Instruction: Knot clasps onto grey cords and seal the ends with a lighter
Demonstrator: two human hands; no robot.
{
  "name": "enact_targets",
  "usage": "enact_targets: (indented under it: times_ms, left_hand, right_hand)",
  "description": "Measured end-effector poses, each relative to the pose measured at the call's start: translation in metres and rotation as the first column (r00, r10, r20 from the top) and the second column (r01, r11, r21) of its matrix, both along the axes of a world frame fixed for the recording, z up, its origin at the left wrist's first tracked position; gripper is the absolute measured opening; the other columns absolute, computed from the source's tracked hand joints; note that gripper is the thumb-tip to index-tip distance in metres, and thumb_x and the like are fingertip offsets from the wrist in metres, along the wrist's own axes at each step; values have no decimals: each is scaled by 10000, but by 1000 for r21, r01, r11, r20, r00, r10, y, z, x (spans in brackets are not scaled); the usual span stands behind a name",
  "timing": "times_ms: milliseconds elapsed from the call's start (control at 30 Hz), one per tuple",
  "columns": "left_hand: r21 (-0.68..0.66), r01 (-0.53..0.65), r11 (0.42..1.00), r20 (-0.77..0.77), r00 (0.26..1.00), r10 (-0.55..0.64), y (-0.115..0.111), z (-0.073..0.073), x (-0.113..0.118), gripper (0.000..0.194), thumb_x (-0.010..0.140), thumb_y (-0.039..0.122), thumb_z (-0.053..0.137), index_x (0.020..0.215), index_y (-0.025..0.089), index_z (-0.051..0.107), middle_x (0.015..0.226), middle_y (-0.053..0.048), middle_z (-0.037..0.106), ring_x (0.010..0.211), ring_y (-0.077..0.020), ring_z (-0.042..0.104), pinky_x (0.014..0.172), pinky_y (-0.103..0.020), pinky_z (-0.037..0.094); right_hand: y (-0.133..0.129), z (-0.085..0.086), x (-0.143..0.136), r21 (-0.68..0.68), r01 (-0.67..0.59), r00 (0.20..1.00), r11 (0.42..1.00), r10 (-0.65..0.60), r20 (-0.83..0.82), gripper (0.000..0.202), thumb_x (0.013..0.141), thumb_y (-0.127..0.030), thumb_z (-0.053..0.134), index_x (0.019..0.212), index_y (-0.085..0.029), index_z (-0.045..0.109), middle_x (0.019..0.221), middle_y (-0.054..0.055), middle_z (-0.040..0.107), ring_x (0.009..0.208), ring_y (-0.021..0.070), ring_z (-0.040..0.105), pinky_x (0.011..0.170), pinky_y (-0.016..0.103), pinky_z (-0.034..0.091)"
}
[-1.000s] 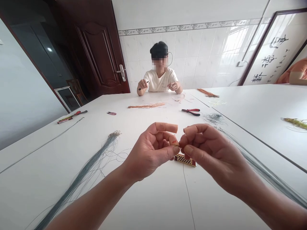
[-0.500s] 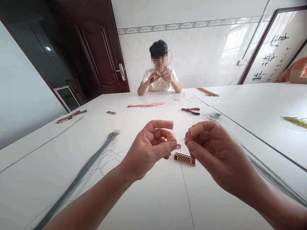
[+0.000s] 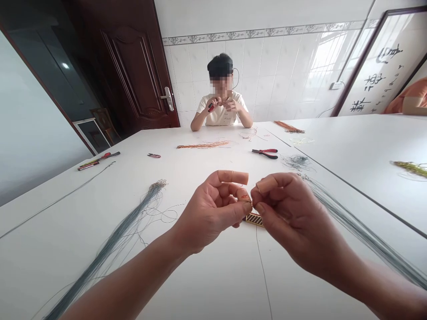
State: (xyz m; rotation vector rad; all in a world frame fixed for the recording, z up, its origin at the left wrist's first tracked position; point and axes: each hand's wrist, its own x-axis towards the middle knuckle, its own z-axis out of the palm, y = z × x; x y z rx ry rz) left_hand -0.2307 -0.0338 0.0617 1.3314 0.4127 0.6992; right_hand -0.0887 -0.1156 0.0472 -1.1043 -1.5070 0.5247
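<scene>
My left hand (image 3: 222, 202) is closed in a pinch, thumb against index finger, at the end of a thin grey cord (image 3: 262, 262) that runs down toward me. Close against it, my right hand (image 3: 283, 200) also pinches with thumb and index finger; what lies between those fingertips is too small to make out. Tan tape or finger sleeves wrap fingers on both hands. Behind the fingertips, a small dark-red and gold patterned box (image 3: 255, 219) lies on the table, partly hidden.
Bundles of grey-green cords lie at left (image 3: 123, 235) and right (image 3: 360, 226). Farther off are red-handled pliers (image 3: 267, 154), small snips (image 3: 154, 155), orange cords (image 3: 203, 145) and scissors (image 3: 110, 155). Across the white table (image 3: 213, 289) sits a person (image 3: 223, 106) holding a red-and-black tool.
My hands have come together: the right moved left and the left slightly right, so their fingertips now meet. More of the patterned box is covered.
</scene>
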Motion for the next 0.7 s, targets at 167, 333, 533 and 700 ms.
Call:
enact_targets:
  times_ms: [167,333,533,700]
  left_hand:
    - [-2,5,1000,21,1000,-5,0,2,0,251,751,135,684,954,235,576,698,71,566,518,-10,475,466,-118,413]
    - [-12,-9,1000,-3,1000,9,0,3,-1,265,748,142,691,962,243,573,705,79,570,521,-4,483,469,-111,407]
    - [-41,-14,999,-16,1000,14,-1,3,0,317,697,150,735,960,243,584,694,69,576,538,-25,482,474,-136,406]
    - [-43,-7,999,-16,1000,6,-1,2,1,288,719,158,717,960,243,584,710,68,580,533,-18,478,466,-131,395]
  right_hand:
    - [-1,1,4,-18,35,999,999,-35,-14,166,874,-88,454,920,-243,418,793,-8,513,619,104,499,495,215,440]
    - [-3,3,6,-4,80,996,997,-80,-38,138,864,-142,497,935,-247,442,843,17,544,681,134,549,519,238,472]
    - [-1,4,2,-13,60,998,998,-61,-36,172,839,-132,522,930,-254,442,824,13,569,708,148,586,512,231,471]
    - [-1,2,1,8,63,998,998,-63,-2,184,850,-104,486,924,-263,432,795,-9,537,648,119,554,473,207,441]
